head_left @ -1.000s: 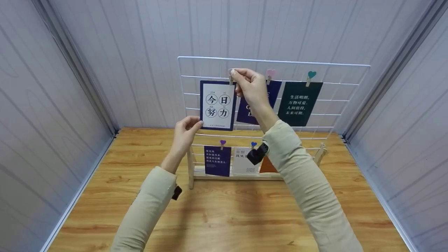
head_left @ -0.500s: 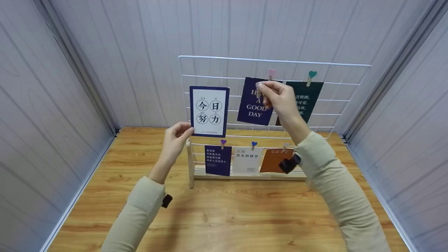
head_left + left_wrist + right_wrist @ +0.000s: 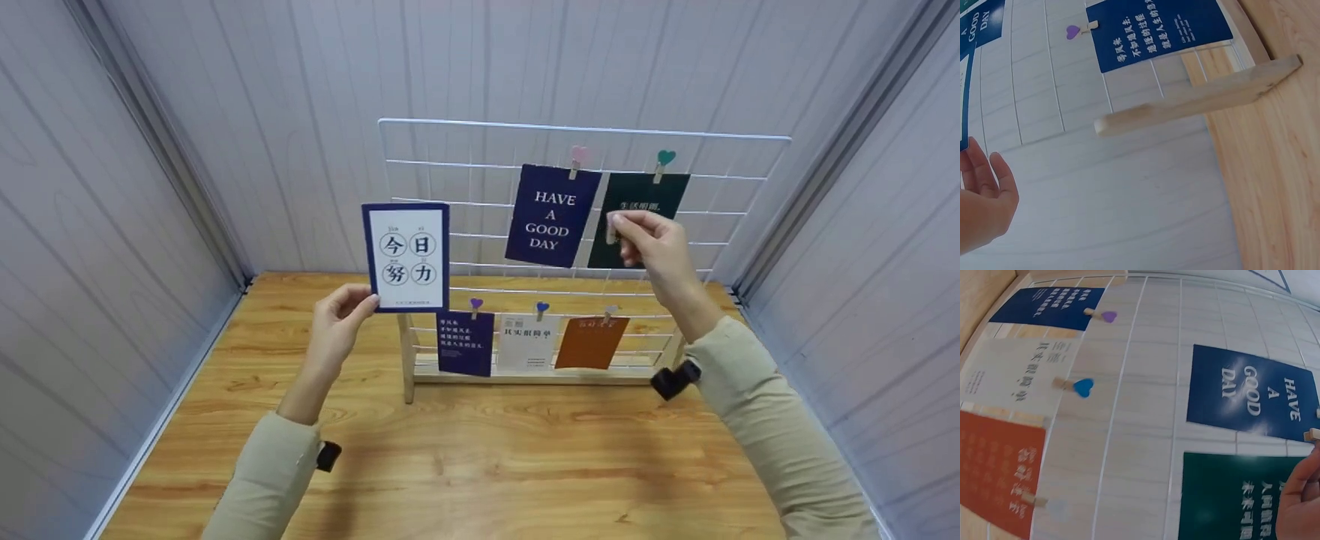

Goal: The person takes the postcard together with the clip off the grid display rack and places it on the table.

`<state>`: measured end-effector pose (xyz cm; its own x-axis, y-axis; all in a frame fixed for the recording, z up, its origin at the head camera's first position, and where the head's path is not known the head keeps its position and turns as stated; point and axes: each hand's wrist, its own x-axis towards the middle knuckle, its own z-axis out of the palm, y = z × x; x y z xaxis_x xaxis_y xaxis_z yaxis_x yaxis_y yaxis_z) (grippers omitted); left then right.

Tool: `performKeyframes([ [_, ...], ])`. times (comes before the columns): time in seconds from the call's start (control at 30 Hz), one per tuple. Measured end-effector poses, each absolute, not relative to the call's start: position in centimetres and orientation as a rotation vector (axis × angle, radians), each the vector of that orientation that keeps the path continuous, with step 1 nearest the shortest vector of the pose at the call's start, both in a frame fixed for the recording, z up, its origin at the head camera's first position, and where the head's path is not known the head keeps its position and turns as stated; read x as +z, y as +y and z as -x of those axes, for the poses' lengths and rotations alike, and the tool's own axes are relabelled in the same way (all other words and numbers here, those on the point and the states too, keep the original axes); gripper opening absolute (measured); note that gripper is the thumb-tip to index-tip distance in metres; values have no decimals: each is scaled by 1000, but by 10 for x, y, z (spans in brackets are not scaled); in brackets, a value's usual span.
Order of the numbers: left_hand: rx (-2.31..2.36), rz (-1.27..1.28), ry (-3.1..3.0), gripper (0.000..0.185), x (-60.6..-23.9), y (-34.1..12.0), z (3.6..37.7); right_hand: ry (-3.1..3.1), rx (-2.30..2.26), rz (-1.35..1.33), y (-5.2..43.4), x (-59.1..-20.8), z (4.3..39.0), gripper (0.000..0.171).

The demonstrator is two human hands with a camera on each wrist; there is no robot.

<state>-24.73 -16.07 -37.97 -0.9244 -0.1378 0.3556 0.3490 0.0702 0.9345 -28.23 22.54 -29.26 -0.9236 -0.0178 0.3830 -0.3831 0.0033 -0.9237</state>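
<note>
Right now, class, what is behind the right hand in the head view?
Behind the right hand hangs the dark green card on the white wire grid. The card's lower text lines are covered by the hand.

Right hand [image 3: 651,238] covers part of green card [image 3: 645,196]; clip it pinches too small to tell. Orange card's [image 3: 591,342] print unreadable.

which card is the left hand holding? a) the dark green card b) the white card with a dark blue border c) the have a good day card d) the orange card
b: the left hand pinches the bottom corner of the white card with a dark blue border, off the wire grid; the other cards hang clipped.
</note>
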Motion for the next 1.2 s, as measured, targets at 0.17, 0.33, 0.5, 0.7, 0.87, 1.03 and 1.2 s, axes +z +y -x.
performKeyframes([
  [0.17, -1916, 169, -2042, 19, -385, -177, 239, -2009, 2051, -393, 246, -304, 275, 22],
  [0.33, -1906, 108, -2101, 25, -393, -192, 233, -2011, 2100, -301, 268, -318, 266, 17],
  [0.5, -1917, 12, -2117, 26, -404, -206, 228, -1961, 2145, -223, 286, -332, 261, 15],
  [0.7, -1942, -68, -2114, 32, -416, -223, 219, -1902, 2176, -207, 306, -347, 254, 11],
  [0.87, -2035, -12, -2048, 32, -455, -252, 228, -1908, 2215, -185, 325, -362, 248, 11],
  [1.03, -2201, 114, -1901, 23, -531, -300, 258, -1897, 2294, -96, 343, -378, 242, 11],
  [1.2, -2136, -33, -1924, 29, -598, -337, 284, -1922, 2341, 22, 357, -394, 238, 11],
])
